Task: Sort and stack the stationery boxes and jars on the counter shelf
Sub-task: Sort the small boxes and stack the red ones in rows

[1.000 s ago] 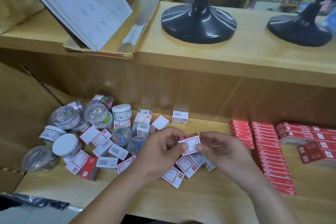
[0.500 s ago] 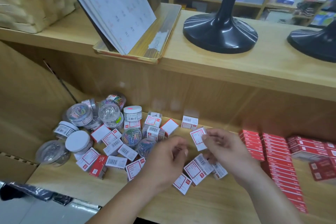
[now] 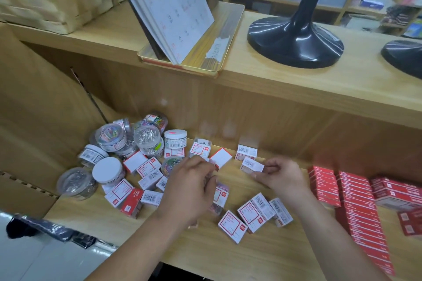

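Trouble is sitting mostly in the clutter: your right hand (image 3: 282, 178), well to the right of the jar cluster (image 3: 109, 137), is pinching a small barcoded box (image 3: 251, 164) by its end with thumb and fingertips, just in front of another box (image 3: 246, 151) standing by the back wall. Your left hand (image 3: 189, 189), much nearer the jar cluster, is curling over the loose boxes (image 3: 251, 212); I cannot tell whether it is gripping one. A pinch that light is risking a slip, dropping the box back among the scattered ones. Your left wrist is also crowding the jar cluster, so a careless sweep could be knocking a stacked jar loose and rolling it off the shelf (image 3: 228, 255).
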Demonstrator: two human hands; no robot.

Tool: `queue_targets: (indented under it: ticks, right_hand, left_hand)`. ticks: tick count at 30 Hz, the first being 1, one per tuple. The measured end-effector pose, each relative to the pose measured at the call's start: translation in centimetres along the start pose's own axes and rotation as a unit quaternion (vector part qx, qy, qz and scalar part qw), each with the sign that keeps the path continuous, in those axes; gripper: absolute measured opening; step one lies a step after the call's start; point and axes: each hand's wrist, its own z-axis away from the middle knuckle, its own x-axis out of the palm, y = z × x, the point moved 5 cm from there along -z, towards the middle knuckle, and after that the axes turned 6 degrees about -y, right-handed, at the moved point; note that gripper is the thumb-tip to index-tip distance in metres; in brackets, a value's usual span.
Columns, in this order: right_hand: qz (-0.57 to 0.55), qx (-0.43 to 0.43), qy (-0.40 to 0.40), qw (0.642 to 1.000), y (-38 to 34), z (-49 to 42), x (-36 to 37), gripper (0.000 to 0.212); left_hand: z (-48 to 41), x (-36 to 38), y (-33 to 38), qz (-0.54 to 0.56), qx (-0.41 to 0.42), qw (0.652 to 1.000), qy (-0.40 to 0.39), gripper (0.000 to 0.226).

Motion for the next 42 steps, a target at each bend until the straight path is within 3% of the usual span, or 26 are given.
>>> queue_targets:
  ticks: [2,7,12,17,20,25,29,31,35,37,42]
  right_hand:
    - [0.005,0.023,-0.025,0.999,0.5,-0.3,0.2,0.019]
    - [0.033,0.028,-0.024,0.999,-0.1,-1.1,1.1,0.017]
    - [0.03,0.019,-0.027,0.999,-0.2,-1.1,2.2,0.03]
    - [0.016,-0.001,-0.032,0.999,-0.7,-1.1,2.3,0.008]
    - [0.035,-0.008,-0.047,0.998,-0.7,-0.8,1.3,0.018]
    - [-0.015,-0.052,0.021,0.998,0.5,2.6,-3.0,0.022]
    - [0.085,-0.075,0.065,0.991,3.4,5.9,-3.9,0.006]
    - [0.084,-0.065,0.038,0.994,5.2,6.9,-3.4,0.008]
    - [0.037,-0.047,-0.043,0.997,6.6,8.4,-2.4,0.024]
    - [0.012,-0.057,-0.062,0.996,6.6,8.7,-2.3,0.024]
    - [-0.041,-0.026,-0.024,0.999,7.1,8.8,-2.9,0.01]
  left_hand:
    - [0.1,0.0,0.2,0.007,-0.002,1.0,0.001,0.021]
    - [0.3,0.4,0.8,0.019,-0.002,1.0,-0.009,0.038]
    - [0.7,0.3,0.6,0.031,-0.001,1.0,-0.005,0.035]
    - [0.9,0.8,0.2,0.026,-0.003,0.999,-0.018,0.035]
    - [1.0,0.9,1.0,0.012,0.014,1.0,-0.02,0.033]
    - [1.1,2.7,4.3,0.035,0.067,0.993,-0.095,0.019]
    - [0.2,6.0,6.5,-0.022,0.063,0.973,-0.222,0.061]
    - [0.0,7.0,6.9,-0.077,0.063,0.966,-0.24,0.074]
    - [0.0,7.7,6.9,-0.043,0.051,0.971,-0.229,0.052]
    - [0.3,7.5,6.9,-0.034,0.034,0.971,-0.236,0.055]
    - [0.2,6.7,6.7,-0.028,0.025,0.966,-0.255,0.049]
